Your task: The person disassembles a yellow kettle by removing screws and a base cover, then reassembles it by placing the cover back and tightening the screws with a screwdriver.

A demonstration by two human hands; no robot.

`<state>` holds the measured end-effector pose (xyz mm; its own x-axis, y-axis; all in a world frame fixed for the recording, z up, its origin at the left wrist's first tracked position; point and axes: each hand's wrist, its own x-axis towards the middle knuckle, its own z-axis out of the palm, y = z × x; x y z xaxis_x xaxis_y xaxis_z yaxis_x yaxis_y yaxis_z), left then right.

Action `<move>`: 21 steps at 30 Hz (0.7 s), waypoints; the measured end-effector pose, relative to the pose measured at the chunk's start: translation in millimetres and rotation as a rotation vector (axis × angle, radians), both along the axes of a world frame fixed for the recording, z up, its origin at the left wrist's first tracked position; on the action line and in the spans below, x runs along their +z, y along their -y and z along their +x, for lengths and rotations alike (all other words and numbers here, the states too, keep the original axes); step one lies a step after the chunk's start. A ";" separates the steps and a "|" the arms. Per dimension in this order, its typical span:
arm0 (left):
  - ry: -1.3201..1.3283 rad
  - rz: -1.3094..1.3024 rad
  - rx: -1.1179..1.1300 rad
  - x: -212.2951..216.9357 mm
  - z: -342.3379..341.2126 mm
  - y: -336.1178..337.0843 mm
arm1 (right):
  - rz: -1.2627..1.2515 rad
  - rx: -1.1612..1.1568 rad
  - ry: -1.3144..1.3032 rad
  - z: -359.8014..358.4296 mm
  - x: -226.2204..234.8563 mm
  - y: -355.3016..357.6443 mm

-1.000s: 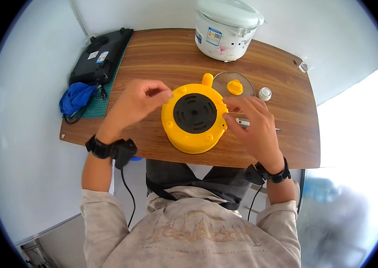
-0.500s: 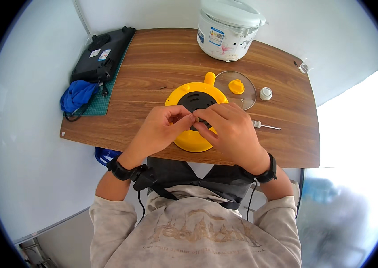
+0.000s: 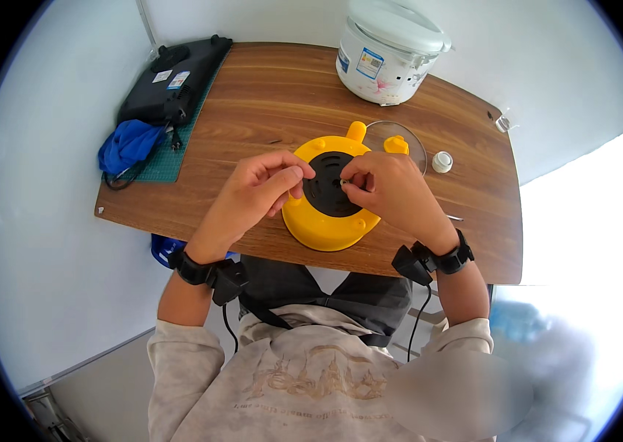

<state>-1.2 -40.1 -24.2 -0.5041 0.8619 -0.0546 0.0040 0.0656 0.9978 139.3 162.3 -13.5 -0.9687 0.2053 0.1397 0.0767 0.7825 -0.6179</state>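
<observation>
A wooden table (image 3: 267,96) fills the middle of the frame, its brown grain running left to right and its corners rounded. Pale, plain walls (image 3: 53,110) close in on the left and across the top, where a thin vertical seam (image 3: 148,22) runs down at upper left. Bright daylight pours in on the right side, washing the area past the table's right edge almost white. Below the table at lower left, a grey floor (image 3: 98,383) shows, with a light line crossing it on a slant.
</observation>
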 end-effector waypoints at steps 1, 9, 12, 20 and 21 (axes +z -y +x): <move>-0.003 -0.002 0.001 -1.8 -0.8 1.0 | 0.012 0.004 0.018 -1.6 0.2 0.3; 0.022 -0.035 -0.025 -6.4 -4.4 8.9 | 0.096 0.005 0.071 -10.4 -4.0 0.8; 0.027 -0.035 -0.028 -7.3 -5.4 10.1 | 0.127 0.008 0.071 -10.2 -3.2 1.1; 0.024 -0.042 -0.028 -7.8 -4.8 12.0 | 0.143 0.005 0.033 -10.0 -7.0 1.0; 0.021 -0.044 -0.028 -7.9 -5.5 11.7 | 0.142 0.000 0.024 -9.7 -6.7 0.6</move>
<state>-6.7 -51.8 -32.0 -0.4778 0.8724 -0.1032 -0.0146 0.1095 0.9939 129.6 161.7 -20.1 -0.9721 0.1847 0.1447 0.0896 0.8621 -0.4988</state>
